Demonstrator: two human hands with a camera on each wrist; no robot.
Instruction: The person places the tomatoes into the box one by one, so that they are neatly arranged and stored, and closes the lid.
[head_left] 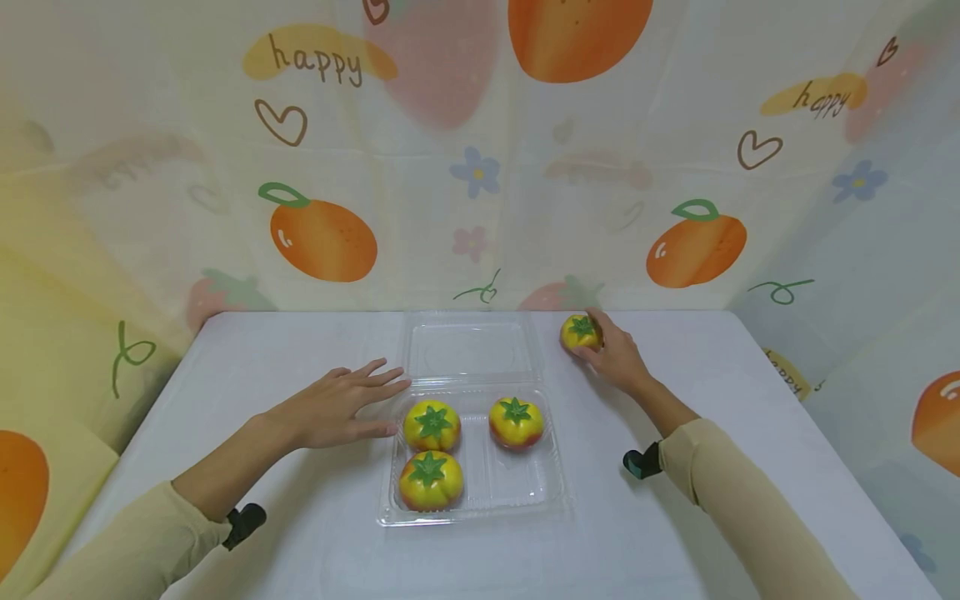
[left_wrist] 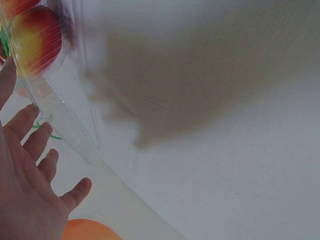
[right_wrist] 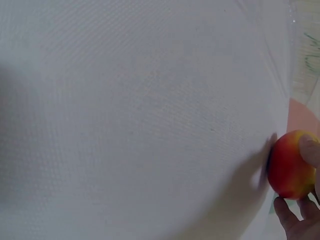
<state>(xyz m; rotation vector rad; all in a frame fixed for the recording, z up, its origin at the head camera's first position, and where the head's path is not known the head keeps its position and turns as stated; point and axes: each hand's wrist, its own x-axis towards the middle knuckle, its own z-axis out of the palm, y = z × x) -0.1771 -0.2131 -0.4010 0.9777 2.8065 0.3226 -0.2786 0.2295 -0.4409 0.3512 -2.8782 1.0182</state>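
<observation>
At the back right of the table, my right hand (head_left: 618, 354) grips a yellow-red toy fruit (head_left: 581, 332) with a star-shaped green leaf top. In the right wrist view, thumb and fingers lie on opposite sides of this toy fruit (right_wrist: 290, 167). My left hand (head_left: 341, 410) is spread, fingers extended, by the left edge of a clear plastic clamshell box (head_left: 525, 492). Whether its fingertips touch the box I cannot tell. The box holds a toy fruit at back left (head_left: 432, 426), another at front left (head_left: 431, 482) and a third at back right (head_left: 516, 422).
The box's lid (head_left: 468, 350) lies folded back toward the rear edge of the white table (head_left: 300, 533). Behind it hangs a fruit-printed cloth (head_left: 420, 208), which also lines both sides.
</observation>
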